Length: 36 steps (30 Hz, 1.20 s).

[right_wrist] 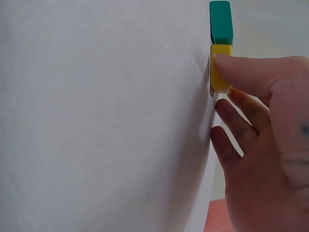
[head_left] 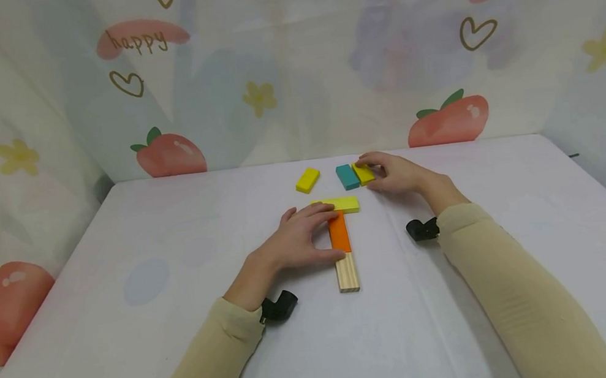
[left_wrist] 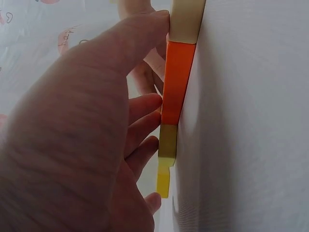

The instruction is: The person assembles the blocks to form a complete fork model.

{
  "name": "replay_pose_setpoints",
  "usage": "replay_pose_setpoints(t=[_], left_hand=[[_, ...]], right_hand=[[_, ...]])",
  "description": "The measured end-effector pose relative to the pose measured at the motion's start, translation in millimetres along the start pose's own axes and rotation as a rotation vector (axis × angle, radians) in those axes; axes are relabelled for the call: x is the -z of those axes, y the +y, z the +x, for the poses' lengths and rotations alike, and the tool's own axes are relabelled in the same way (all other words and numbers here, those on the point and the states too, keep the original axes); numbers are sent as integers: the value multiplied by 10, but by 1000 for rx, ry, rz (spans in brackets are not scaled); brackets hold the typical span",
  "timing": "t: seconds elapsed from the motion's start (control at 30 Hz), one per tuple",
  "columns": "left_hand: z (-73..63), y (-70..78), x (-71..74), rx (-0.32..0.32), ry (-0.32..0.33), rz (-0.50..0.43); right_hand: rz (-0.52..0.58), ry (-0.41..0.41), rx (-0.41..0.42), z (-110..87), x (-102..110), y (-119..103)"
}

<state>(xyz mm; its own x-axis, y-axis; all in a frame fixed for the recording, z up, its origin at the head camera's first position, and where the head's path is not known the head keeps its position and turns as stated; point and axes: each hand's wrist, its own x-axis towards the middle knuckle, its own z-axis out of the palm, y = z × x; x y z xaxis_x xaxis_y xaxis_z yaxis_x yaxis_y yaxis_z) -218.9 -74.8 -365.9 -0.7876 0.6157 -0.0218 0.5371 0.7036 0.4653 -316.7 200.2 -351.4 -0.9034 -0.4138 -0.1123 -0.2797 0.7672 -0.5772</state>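
My right hand (head_left: 400, 172) pinches a yellow block (head_left: 365, 175) between thumb and fingers at its near and far ends. Right beside that block, on its left, lies a teal block (head_left: 347, 177). In the right wrist view my thumb presses the near face of the yellow block (right_wrist: 221, 79). An orange block (head_left: 339, 234) and a plain wood block (head_left: 347, 273) lie end to end, with a lime-yellow block (head_left: 348, 204) crosswise at the far end. My left hand (head_left: 303, 241) rests its thumb on the plain block and extended fingers along the orange and lime-yellow ones.
Another yellow block (head_left: 308, 180) lies at an angle toward the back, left of the teal one. Behind the white tabletop (head_left: 187, 349) stands a printed cloth backdrop (head_left: 307, 121). Both wrists carry black cameras.
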Motion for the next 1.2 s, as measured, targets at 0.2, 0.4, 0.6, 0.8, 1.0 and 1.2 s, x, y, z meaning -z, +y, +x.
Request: replay_pose_setpoints(t=[0.2, 0.4, 0.6, 0.8, 1.0, 1.2], left_hand=[[-11, 4, 0, -4, -3, -4], [-15, 1, -23, -15, -22, -19], [-8, -2, -26, -20, -23, -16], [-7, -11, -20, -23, -21, -22], [-3, -2, -2, -25, -19, -30], [14, 10, 11, -20, -36, -16]], right_hand=[[2, 8, -14, 24, -5, 20], [-11, 8, -25, 7, -16, 20], [-3, 22, -35, 8, -21, 14], [10, 30, -42, 12, -14, 5], [23, 31, -36, 0, 11, -24], [23, 26, -31, -2, 30, -39]])
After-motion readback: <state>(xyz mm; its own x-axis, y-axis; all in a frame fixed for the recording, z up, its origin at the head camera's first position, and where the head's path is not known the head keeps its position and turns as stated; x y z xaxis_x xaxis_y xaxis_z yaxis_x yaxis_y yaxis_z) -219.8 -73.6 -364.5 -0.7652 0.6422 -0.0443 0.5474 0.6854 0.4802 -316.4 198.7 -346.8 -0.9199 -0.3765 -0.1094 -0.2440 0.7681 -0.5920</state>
